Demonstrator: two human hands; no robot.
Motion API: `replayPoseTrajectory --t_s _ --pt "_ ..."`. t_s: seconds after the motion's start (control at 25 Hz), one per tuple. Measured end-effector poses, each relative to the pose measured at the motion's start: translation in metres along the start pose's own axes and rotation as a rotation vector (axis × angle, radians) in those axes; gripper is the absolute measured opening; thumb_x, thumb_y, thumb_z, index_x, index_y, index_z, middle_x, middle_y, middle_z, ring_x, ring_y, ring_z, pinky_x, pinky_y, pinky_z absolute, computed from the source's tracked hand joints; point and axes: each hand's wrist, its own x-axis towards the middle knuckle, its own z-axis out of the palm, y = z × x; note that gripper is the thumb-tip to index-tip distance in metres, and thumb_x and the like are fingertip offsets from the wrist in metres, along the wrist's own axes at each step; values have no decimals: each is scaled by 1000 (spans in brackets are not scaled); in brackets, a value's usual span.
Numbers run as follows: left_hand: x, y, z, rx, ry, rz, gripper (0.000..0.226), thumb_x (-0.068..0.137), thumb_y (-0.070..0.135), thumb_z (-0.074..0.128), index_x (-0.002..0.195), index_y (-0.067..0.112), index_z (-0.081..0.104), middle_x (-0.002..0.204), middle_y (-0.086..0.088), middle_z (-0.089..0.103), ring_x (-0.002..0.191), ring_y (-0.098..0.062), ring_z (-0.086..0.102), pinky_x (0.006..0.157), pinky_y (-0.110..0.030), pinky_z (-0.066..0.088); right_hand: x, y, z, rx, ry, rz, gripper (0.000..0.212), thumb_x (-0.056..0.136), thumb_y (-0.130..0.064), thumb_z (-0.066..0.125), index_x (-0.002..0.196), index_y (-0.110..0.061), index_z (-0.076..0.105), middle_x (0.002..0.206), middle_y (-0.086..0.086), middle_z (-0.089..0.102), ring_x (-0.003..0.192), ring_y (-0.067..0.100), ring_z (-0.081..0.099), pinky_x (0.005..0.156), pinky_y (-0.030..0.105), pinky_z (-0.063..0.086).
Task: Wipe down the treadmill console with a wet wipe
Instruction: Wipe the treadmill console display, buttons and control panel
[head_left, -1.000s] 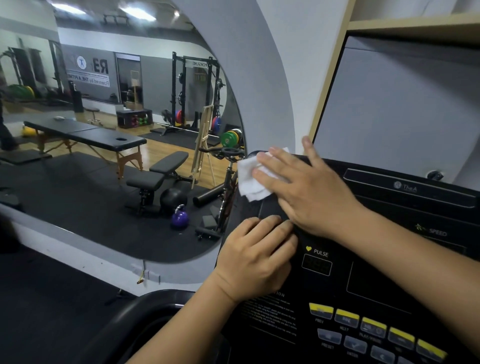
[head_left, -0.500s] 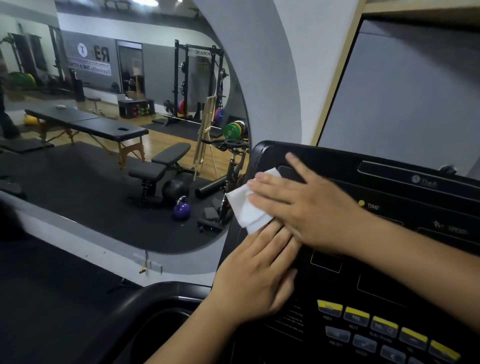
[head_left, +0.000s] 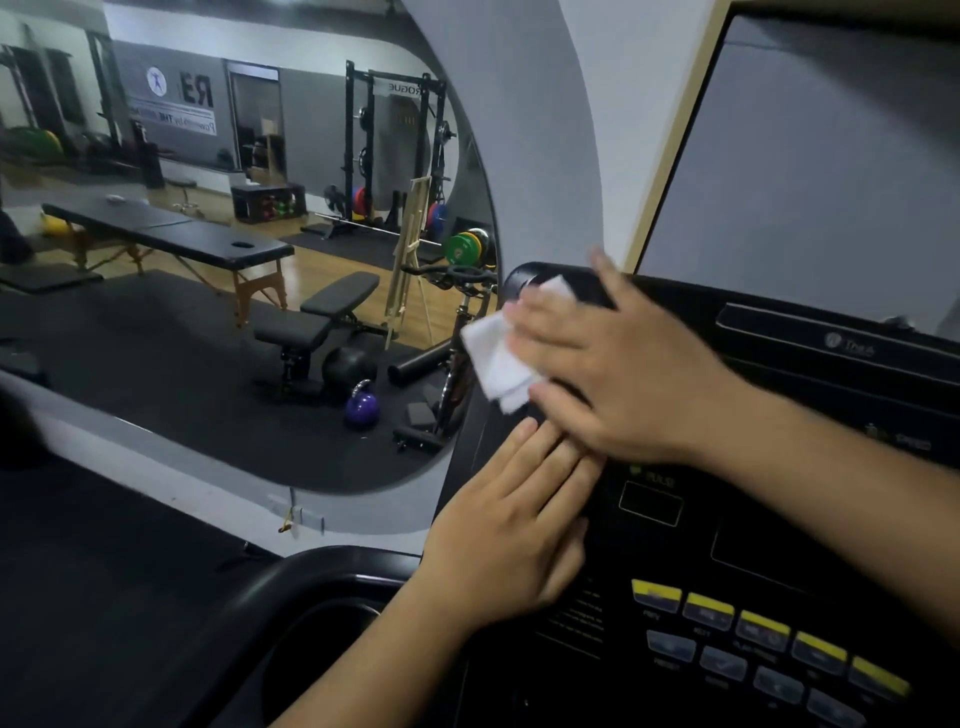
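We see the right hand (head_left: 623, 374) lying flat on the wipe (head_left: 493, 364), and it presses the wipe on the console (head_left: 753, 519). Its fingers (head_left: 550, 332) are straight and a bit spread, not curled round anything. They look blurry. The white wipe is under those fingers and sticks out past the fingertips, off the console's left edge. Half a second ago the wipe sat lower down on that edge. Now the right fingers have pushed it up, so its top bit lies on the round top corner of the console. One finger points up, away from the others.

The left hand (head_left: 514, 535) has hardly moved. It lies flat on the console, just below the right hand, as it did before. Its fingers (head_left: 550, 467) are straight and close together, and they hold nothing. The fingertips are right up against the thumb side of the right hand. A second ago these fingers were bent a little more; now they are stretched out.

The yellow buttons (head_left: 763, 623) are below the right wrist, well apart from all the fingers. Past the right fingertips, beyond the wipe, is a mirror (head_left: 208, 312) with a purple kettlebell (head_left: 362, 406) in it
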Motion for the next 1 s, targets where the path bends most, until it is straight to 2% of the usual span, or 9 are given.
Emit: replayPoseTrajectory --t_s 0.08,0.12,0.2,0.28,0.4,0.56,0.72,0.88,1.0 --pt "-2 -2 -1 -8 27 -22 30 85 22 61 113 12 59 99 -13 69 90 -33 62 80 -32 46 -11 -25 12 -2 -28 -147 54 97 -43 31 133 -14 59 142 4 54 135 18 46 113 67 17" --pt "-1 -1 -2 -10 28 -28 32 85 22 60 115 11 59 103 -14 70 95 -33 63 82 -32 47 -13 -22 10 -17 -34 -126 54 98 -44 30 133 -13 59 142 4 54 135 17 46 112 68 16" --pt "1 -2 -1 -8 1 -17 48 87 21 58 132 3 57 134 -18 60 130 -34 51 111 -40 38 -9 3 0 3 26 107 56 99 -43 28 134 -11 57 142 7 53 135 20 46 111 70 16" --pt "1 -1 -1 -11 -7 -14 49 87 20 57 133 2 57 138 -19 57 135 -36 45 113 -46 36 -8 -2 -5 23 17 197 60 99 -47 25 137 -10 54 146 9 49 137 22 43 112 69 15" --pt "-1 -2 1 -58 12 -34 33 85 22 57 114 8 62 110 -16 67 104 -35 62 76 -39 53 -25 -39 17 10 -19 -90 63 100 -51 19 139 -14 51 148 5 46 139 19 40 114 67 11" --pt "1 -2 -1 -4 -10 -16 52 88 20 57 136 1 54 145 -18 50 141 -34 39 117 -46 29 -1 11 -6 7 15 255 68 100 -52 12 141 -12 48 149 8 45 138 22 41 112 70 12" --pt "1 -2 0 -50 11 -10 38 84 20 61 118 4 65 119 -19 66 116 -35 55 98 -43 49 -19 -28 19 -37 -18 -123 63 99 -51 21 141 -12 49 148 8 46 140 22 39 113 68 10" --pt "2 -1 -2 -14 -23 -17 53 88 20 57 137 1 54 146 -18 49 141 -34 39 118 -46 29 -5 11 -5 -7 29 250 64 99 -52 21 141 -12 49 148 9 47 138 23 42 112 70 14" --pt "2 -1 -2 -23 -6 3 39 86 20 59 120 3 64 125 -20 64 116 -34 56 96 -44 48 -23 -18 11 -19 -10 17 64 98 -53 24 140 -12 50 149 8 46 140 23 38 113 67 14"
